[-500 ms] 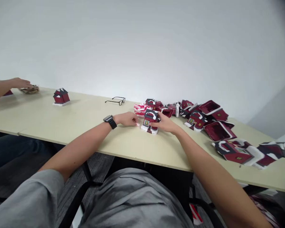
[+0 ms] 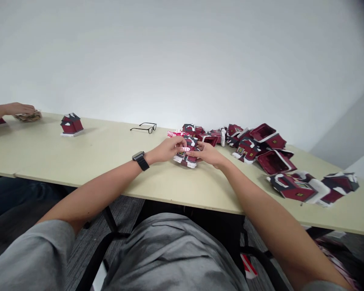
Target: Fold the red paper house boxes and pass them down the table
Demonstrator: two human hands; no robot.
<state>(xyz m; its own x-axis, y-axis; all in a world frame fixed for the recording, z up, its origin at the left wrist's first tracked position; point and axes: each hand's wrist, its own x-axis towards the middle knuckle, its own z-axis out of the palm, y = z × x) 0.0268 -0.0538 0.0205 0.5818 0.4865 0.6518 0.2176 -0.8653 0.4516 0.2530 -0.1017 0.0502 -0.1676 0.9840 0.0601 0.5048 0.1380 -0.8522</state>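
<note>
the right hand (image 2: 210,153) is gripping the little house (image 2: 185,162) by its side, with the thumb bending round the front. the left hand (image 2: 167,149) is pinching a small red and white striped piece (image 2: 186,149) with its fingertips, right in front of the house. the little house is sitting at the near side of the big pile of other houses (image 2: 245,150), with more striped pieces (image 2: 171,133) lying just behind it on the bench (image 2: 157,178).

the striped piece is looking thin and light, so it could be slipping or bending if the fingertips are squeezing badly. the little house could be tipping if the left hand is pushing on it while the right hand is holding only one side. if the arms are swinging wide, the right one could be bumping the pile and making the top houses slide.

the little house is standing about upright, its dark, snowy roof pointing up and its window side facing the person. its long way seems to be running up and down. the hands are hiding its middle, so i cannot tell if its white bottom is lying fully flat. the striped piece is pointing mostly sideways, across the house front.
</note>
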